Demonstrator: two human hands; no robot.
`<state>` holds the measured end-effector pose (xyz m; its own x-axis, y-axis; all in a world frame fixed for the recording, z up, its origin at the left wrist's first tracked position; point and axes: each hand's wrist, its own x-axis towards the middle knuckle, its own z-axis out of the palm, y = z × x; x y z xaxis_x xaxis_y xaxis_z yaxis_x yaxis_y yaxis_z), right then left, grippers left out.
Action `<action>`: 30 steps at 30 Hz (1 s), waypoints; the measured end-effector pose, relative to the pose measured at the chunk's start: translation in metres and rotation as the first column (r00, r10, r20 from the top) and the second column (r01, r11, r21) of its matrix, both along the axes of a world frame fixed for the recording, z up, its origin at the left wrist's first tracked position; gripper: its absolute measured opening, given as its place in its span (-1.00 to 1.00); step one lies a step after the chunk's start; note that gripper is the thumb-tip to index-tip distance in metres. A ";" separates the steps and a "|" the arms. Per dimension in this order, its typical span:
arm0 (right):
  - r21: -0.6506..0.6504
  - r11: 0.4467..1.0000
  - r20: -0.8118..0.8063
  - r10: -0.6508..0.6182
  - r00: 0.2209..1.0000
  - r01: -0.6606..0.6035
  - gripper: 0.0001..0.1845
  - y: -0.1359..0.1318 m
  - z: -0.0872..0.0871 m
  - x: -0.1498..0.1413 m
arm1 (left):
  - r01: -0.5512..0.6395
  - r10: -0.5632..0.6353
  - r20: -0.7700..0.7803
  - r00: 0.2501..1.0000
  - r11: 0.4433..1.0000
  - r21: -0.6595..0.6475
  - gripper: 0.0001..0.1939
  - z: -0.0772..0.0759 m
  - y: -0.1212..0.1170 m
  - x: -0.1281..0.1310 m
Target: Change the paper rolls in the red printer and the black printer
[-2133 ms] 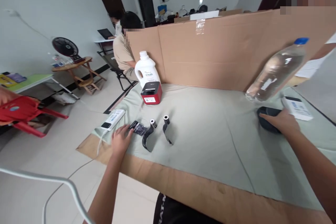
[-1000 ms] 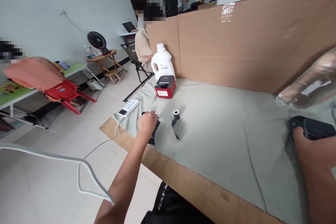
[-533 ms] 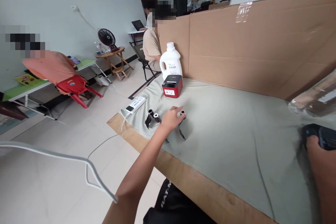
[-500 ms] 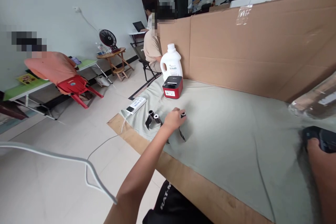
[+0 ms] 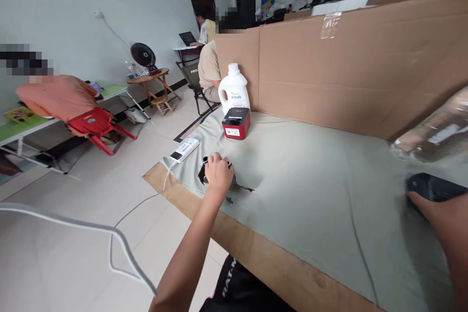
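Note:
My left hand is closed around a small roll of black ribbon, low over the cloth-covered table. Its fingers hide most of the roll, and a dark strip trails from it to the right. Just left of the fingers stands another black ribbon roll, partly covered by the hand. At the right edge, my right hand grips a black device, thumb on its near side; the other fingers are out of sight. I cannot tell what kind of device it is.
Behind my left hand stand a red and black box-shaped device and a white jug. A white power strip lies at the left corner. Cardboard walls the back; a plastic-wrapped package lies right. People sit beyond.
My left hand has moved left with the ribbon roll, over beside the other rolls. My right hand still grips the black device, which shows slightly turned. The whole view has shifted a little.

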<state>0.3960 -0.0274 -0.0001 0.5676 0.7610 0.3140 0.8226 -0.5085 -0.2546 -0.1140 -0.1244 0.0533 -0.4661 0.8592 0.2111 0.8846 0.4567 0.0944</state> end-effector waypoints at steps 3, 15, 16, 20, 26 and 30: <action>-0.121 0.992 -0.220 -0.008 0.975 -0.019 0.12 -0.010 0.034 -0.031 | 0.064 -0.075 0.055 0.996 0.981 0.183 -0.55 0.000 -0.003 0.029; -0.279 0.791 -0.409 0.416 0.812 -0.545 -0.16 -0.035 0.058 -0.261 | 0.586 -0.593 0.379 0.710 0.797 0.147 -0.33 -0.053 0.047 0.133; -0.288 0.791 -0.408 0.409 0.816 -0.540 -0.17 -0.036 0.057 -0.270 | 0.587 -0.591 0.380 0.712 0.797 0.141 -0.32 -0.054 0.047 0.125; -0.278 0.819 -0.380 0.387 0.840 -0.502 -0.19 -0.038 0.051 -0.284 | 0.623 -0.612 0.388 0.689 0.774 0.114 -0.30 -0.058 0.049 0.107; -0.277 0.815 -0.374 0.397 0.838 -0.510 -0.12 -0.041 0.042 -0.286 | 0.603 -0.570 0.424 0.703 0.795 0.068 -0.35 -0.064 0.055 0.109; -0.284 0.801 -0.416 0.392 0.820 -0.527 -0.16 -0.039 0.043 -0.281 | 0.578 -0.550 0.422 0.721 0.813 0.071 -0.38 -0.065 0.055 0.106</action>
<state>0.1152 -0.0665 0.0433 0.1342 0.9742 -0.1816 0.8863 -0.2000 -0.4177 -0.0080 -0.0691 -0.0119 0.0801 0.9953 0.0551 0.8657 -0.0968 0.4911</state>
